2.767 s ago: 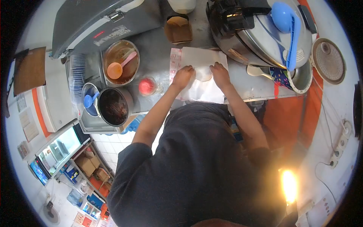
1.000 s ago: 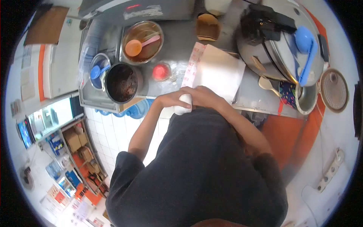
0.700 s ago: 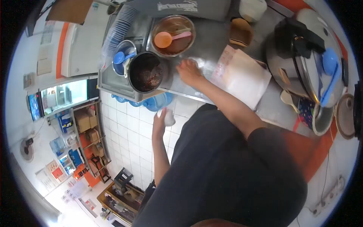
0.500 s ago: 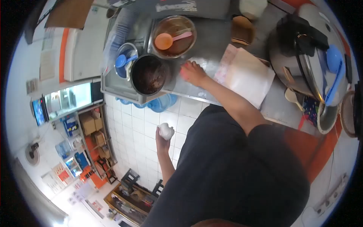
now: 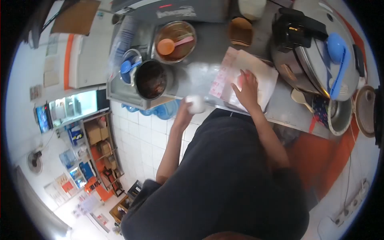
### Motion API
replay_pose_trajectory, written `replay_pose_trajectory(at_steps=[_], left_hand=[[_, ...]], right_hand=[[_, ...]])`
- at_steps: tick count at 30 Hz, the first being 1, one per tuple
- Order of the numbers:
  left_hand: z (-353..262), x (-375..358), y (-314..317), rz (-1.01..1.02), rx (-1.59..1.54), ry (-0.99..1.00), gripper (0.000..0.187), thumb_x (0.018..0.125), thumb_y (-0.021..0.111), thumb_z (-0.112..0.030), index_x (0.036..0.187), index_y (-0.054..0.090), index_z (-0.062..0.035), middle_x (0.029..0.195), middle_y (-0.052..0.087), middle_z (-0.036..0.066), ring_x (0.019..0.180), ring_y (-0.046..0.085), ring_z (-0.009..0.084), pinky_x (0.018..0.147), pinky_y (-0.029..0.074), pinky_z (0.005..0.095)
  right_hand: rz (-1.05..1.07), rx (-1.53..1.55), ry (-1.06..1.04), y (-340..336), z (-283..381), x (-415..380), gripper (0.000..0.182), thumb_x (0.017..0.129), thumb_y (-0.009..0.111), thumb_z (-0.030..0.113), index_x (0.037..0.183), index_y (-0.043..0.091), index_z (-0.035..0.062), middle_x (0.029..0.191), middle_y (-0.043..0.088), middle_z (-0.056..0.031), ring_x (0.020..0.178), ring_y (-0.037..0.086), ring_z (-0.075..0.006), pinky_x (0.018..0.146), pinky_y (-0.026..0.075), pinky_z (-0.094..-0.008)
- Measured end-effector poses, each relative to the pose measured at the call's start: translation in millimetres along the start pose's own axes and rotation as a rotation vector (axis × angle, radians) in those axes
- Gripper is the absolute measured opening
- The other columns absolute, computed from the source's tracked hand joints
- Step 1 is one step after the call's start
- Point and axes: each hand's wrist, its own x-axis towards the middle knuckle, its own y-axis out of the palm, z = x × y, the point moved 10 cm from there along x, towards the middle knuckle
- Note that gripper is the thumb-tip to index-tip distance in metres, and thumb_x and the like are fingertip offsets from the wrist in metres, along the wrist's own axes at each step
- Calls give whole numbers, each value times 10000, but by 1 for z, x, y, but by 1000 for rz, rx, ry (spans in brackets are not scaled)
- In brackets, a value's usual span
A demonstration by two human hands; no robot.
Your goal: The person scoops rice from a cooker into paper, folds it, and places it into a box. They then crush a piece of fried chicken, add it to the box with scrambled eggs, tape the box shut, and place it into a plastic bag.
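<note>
My left hand [image 5: 184,114] is closed around a white rounded thing [image 5: 196,105], slightly blurred, in front of the counter's edge. Over the stack of white and pink-printed paper sheets [image 5: 264,82] is my right hand [image 5: 247,90]. A small pink thing [image 5: 241,80] shows at its fingers, and the thumb points out to the side. What the pink thing is cannot be made out.
On the metal counter [image 5: 200,76] stand a dark-filled pot [image 5: 151,80], a steel bowl [image 5: 176,52] with an orange-and-pink ladle, a cardboard box [image 5: 241,32] and a large cooker [image 5: 294,66]. Blue water bottles [image 5: 166,110] are below.
My right hand has moved right, from the bare metal onto the paper, with the pink thing. My left hand has risen toward the counter, still holding the white thing. The view has shifted slightly.
</note>
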Motion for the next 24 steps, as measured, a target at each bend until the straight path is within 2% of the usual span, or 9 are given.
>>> replay_pose_trajectory(at_steps=[3, 4, 10, 14, 16, 19, 20, 22, 24], left_hand=[[-3, 7, 55, 97, 118, 10, 654, 921, 586, -136, 1481, 251, -97, 1316, 507, 138, 1277, 480, 303, 1062, 433, 490], [0, 9, 61, 103, 111, 28, 654, 921, 586, -136, 1481, 251, -97, 1316, 507, 138, 1277, 480, 303, 1062, 433, 490], [8, 12, -22, -17, 674, 179, 623, 969, 579, -203, 1540, 330, -202, 1455, 476, 128, 1294, 476, 245, 1032, 408, 404], [6, -56, -124, -67, 165, 47, 552, 1044, 491, -278, 1531, 336, -71, 1379, 573, 157, 1191, 591, 227, 999, 461, 353], [11, -93, -186, -150, 151, 99, 559, 1061, 455, -312, 1507, 338, 5, 1296, 631, 154, 1121, 638, 227, 971, 487, 338], [36, -165, -290, -326, -10, 176, 536, 1061, 449, -292, 1492, 360, 14, 1282, 643, 159, 1113, 647, 232, 942, 504, 335], [56, -193, -325, -393, -80, 177, 528, 1061, 444, -288, 1488, 367, 14, 1275, 647, 164, 1111, 649, 239, 937, 508, 337], [110, -237, -402, -498, -230, 205, 541, 1048, 470, -317, 1473, 392, 8, 1263, 652, 177, 1102, 653, 245, 917, 514, 331], [179, -275, -481, -674, -304, 99, 585, 1007, 530, -371, 1428, 443, 26, 1226, 670, 174, 1078, 659, 248, 908, 509, 349]], right_hand=[[602, 1052, 288, 50, 49, -24, 700, 898, 723, 382, 1412, 444, -2, 1244, 596, -246, 1127, 601, -335, 986, 473, -404], [708, 1109, 351, 52, 68, -33, 742, 869, 753, 411, 1391, 459, -28, 1220, 612, -228, 1080, 620, -295, 943, 497, -371], [600, 967, 215, 124, 85, -28, 671, 757, 832, 343, 1267, 561, 3, 1145, 659, -219, 1039, 654, -306, 899, 525, -395], [608, 539, -15, 177, 148, -9, 628, 638, 859, 314, 1144, 625, 25, 1001, 704, -220, 942, 687, -361, 850, 543, -419], [688, 371, -132, 235, 164, -8, 672, 646, 850, 326, 1207, 613, 42, 1130, 665, -215, 1072, 633, -371, 913, 512, -455], [461, 51, -132, 206, 218, 6, 805, 670, 849, 388, 1344, 548, 65, 1372, 487, -184, 1305, 418, -409, 1035, 397, -537], [372, 105, -139, 204, 238, 10, 783, 737, 819, 456, 1355, 541, 63, 1359, 490, -202, 1261, 472, -387, 1020, 414, -514], [334, 473, 7, 218, 263, 20, 779, 821, 755, 517, 1393, 491, 59, 1325, 490, -228, 1040, 625, -367, 854, 523, -452], [684, 993, 658, 243, 296, -14, 896, 842, 725, 578, 1462, 376, 34, 1266, 510, -258, 847, 697, -331, 694, 551, -366]])
